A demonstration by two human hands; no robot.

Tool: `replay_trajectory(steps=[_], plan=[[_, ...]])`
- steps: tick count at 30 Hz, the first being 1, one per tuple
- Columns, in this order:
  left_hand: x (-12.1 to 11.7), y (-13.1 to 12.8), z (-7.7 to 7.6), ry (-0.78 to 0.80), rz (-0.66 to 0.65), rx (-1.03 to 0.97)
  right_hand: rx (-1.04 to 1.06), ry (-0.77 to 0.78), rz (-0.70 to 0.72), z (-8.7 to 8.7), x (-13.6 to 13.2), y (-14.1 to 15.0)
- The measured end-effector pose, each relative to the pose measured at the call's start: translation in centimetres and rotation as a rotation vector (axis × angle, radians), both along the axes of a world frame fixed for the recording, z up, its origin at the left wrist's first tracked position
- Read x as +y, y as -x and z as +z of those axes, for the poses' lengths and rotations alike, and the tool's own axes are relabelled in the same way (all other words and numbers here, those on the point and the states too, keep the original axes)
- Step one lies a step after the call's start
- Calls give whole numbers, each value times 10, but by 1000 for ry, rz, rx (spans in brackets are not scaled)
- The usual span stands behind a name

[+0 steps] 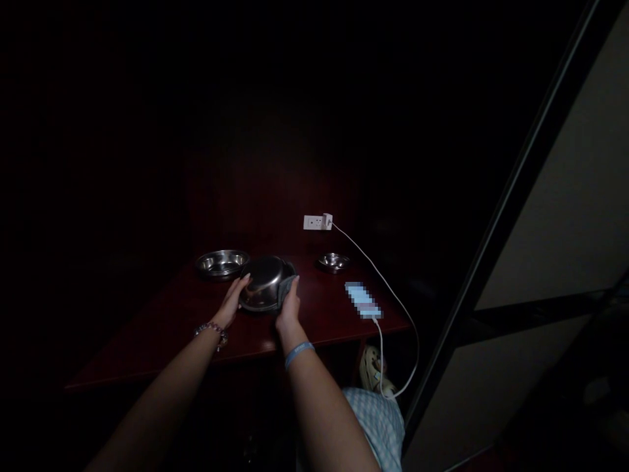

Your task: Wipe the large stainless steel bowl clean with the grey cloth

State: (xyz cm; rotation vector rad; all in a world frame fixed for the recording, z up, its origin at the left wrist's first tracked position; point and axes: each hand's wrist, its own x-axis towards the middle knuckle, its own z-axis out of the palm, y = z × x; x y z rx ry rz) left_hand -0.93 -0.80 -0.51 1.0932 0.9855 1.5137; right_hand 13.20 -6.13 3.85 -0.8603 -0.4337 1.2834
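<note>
— Count the metal bowls, please.
— Three. One upturned bowl (pixel 263 278) between two hands, domed underside showing, at the middle of the dark red table (pixel 147 347). Cannot tell whether touching the tabletop.
— And the other two?
— Both right way up: one wide bowl (pixel 223 263) at far left, one small bowl (pixel 334 263) at far right.
— Now the left hand (pixel 232 301)?
— Fairly open, fingers nearly straight, laid against the upturned bowl's left side.
— And the right hand (pixel 289 309)?
— Closed on one gray cloth (pixel 285 288), pressing against the bowl's right side, thumb upward.
— Anything at the wrists?
— Two bands: one beaded bracelet (pixel 211 329) on the left, one blue wristband (pixel 299 353) on the right.
— Keep counting toward the right.
— One phone (pixel 362 301) on the table, screen blurred. One white cable (pixel 382 354), looping from phone to one charger (pixel 327 220) in one wall outlet (pixel 310 222). Below, near right, one pale shoe (pixel 369 368) beside checked fabric (pixel 378 419).
</note>
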Motion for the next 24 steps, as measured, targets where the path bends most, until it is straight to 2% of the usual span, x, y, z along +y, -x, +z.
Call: replay_trajectory(steps=[5, 9, 16, 19, 24], plan=[[-1, -3, 4, -43, -34, -10, 174, 65, 33, 4, 2, -3], [2, -2, 2, -50, -44, -8, 270, 86, -19, 8, 6, -4], [-3, -4, 3, -66, -52, 3, 259, 123, -20, 12, 12, -20], [-4, -4, 3, -83, -47, 4, 209, 128, 30, 12, 16, -32], [-2, 0, 1, -108, -146, 48, 116, 151, 183, 13, 22, -51]])
